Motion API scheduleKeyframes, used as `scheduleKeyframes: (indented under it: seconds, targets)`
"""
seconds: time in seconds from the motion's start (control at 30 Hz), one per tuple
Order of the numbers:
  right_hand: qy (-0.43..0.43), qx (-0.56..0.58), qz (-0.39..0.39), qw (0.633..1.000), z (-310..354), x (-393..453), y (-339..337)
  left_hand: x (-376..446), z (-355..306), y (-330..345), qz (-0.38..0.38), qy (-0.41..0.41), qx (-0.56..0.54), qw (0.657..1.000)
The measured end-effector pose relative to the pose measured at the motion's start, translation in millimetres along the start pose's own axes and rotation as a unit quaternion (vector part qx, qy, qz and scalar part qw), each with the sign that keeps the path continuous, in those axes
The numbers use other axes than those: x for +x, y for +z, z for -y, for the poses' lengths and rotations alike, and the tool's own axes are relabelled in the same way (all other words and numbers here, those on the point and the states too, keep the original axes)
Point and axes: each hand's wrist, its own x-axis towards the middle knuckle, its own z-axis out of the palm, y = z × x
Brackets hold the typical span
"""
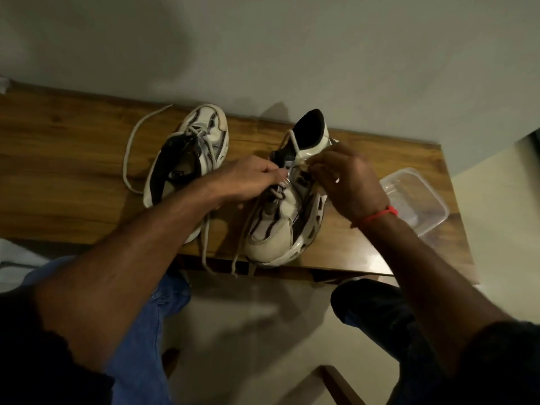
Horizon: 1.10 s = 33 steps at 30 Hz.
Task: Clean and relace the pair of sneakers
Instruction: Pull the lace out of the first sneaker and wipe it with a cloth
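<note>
Both hands pinch the limp, soft lace (293, 143) at the stiff eyelets of the light right-hand sneaker (285, 217): left hand (253, 178), right hand (346, 178).

I'm seeing bare forearms, dark short sleeves (43, 361) showing at both lower corners, a red thread band (380, 214) circling the right wrist, blue jeans (137, 331) covering both knees, right leg (377, 305) sitting in shadow and looking darker
</note>
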Motion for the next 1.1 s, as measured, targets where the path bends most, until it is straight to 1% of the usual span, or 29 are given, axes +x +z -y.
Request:
scheduleKeyframes:
  seconds: [0.07,0.13,0.2,0.3,0.37,0.47,0.63,0.7,0.77,0.83,0.9,0.93,1.0,1.07,1.1]
  targets:
    - [0.066,0.018,-0.012,0.998,-11,2,-5,0,1,2,0.023,0.05,0.042,0.998]
    - [0.097,0.032,-0.009,0.995,-17,1,-6,1,3,4,0.04,0.087,0.111,0.989]
    - [0.11,0.037,-0.002,0.993,-20,2,-5,3,5,6,0.015,0.117,0.169,0.978]
    - [0.124,0.051,0.012,0.991,-25,4,-1,4,9,11,-0.051,0.18,0.213,0.959]
    - [0.134,0.059,0.035,0.989,-27,3,5,4,10,14,-0.049,0.209,0.246,0.945]
    - [0.15,0.046,0.077,0.985,-26,-2,8,4,11,17,-0.019,0.217,0.291,0.931]
    - [0.16,0.022,0.077,0.984,-13,-5,-15,14,16,5,0.003,0.188,0.236,0.953]
    - [0.134,0.069,0.103,0.983,3,-12,-26,16,17,1,0.021,0.179,0.228,0.957]
    - [0.069,0.087,0.147,0.983,27,-23,-29,17,18,-3,0.031,0.177,0.235,0.955]
    - [-0.025,0.028,0.154,0.987,47,-37,-16,18,19,-4,0.032,0.183,0.23,0.955]
    - [-0.09,-0.021,0.162,0.982,62,-50,7,18,18,-5,0.026,0.183,0.222,0.957]
    - [-0.107,-0.024,0.175,0.978,68,-57,18,18,18,-4,0.021,0.182,0.221,0.958]
    - [-0.13,-0.014,0.227,0.965,80,-74,35,17,16,-2,0.016,0.179,0.227,0.957]
    - [-0.153,0.003,0.278,0.948,88,-83,40,16,15,-2,0.018,0.178,0.226,0.958]
    - [-0.161,-0.002,0.289,0.944,87,-82,39,16,16,-3,0.02,0.178,0.222,0.959]
